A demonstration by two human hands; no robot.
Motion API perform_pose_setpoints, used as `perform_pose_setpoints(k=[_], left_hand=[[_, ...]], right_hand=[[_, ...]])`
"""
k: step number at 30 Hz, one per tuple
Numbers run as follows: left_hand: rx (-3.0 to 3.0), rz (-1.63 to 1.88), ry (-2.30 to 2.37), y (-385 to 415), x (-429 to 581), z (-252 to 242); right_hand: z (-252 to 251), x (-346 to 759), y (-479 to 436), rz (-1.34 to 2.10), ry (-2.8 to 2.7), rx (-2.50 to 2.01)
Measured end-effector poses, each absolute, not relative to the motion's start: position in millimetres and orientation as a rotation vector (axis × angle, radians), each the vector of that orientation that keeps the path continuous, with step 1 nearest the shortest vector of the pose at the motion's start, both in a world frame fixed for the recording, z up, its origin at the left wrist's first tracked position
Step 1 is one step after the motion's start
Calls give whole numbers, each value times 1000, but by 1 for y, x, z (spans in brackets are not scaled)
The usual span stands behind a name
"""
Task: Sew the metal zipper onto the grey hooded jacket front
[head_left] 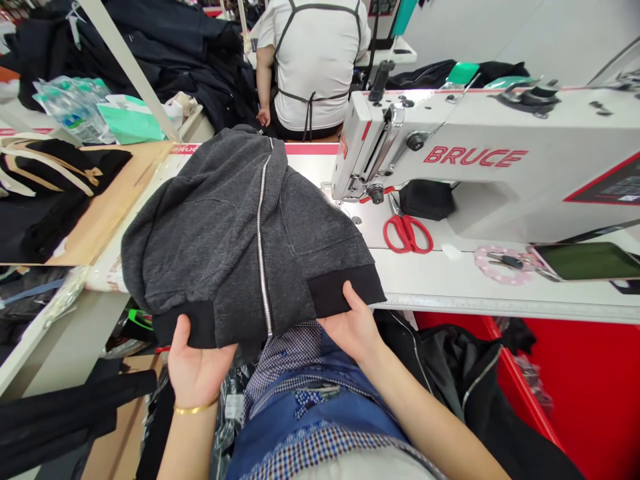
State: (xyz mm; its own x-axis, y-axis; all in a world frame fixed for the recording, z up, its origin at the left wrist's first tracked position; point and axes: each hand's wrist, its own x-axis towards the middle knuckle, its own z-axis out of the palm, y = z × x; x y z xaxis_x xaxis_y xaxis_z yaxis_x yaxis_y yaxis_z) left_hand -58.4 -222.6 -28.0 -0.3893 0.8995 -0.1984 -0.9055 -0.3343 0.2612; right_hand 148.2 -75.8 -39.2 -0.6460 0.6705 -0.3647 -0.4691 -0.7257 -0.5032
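Observation:
A dark grey fleece jacket (225,233) with a silver zip down its middle lies folded on the white sewing table (450,280), its black hem hanging over the near edge. My left hand (195,367), with a gold bangle on the wrist, grips the hem at the left, thumb on top. My right hand (353,327) holds the black hem band at the right, thumb on top and fingers underneath.
A white sewing machine (475,160) stands at the right, with red scissors (407,233), a black cloth, a pink key ring (503,263) and a phone (585,260) by it. Dark garments lie on a wooden table (110,207) at left. Another person in a white shirt (313,60) sits behind.

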Motion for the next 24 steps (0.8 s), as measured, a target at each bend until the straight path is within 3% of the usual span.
perform_pose_setpoints(k=[12,24], left_hand=[[-222,2153,479,-232,-61,-26],[-123,2054,409,-236,-68,-37]], right_hand=[[-35,156,-71,2194,-610,-744],[-31,149,-74,2200,-413,-653]])
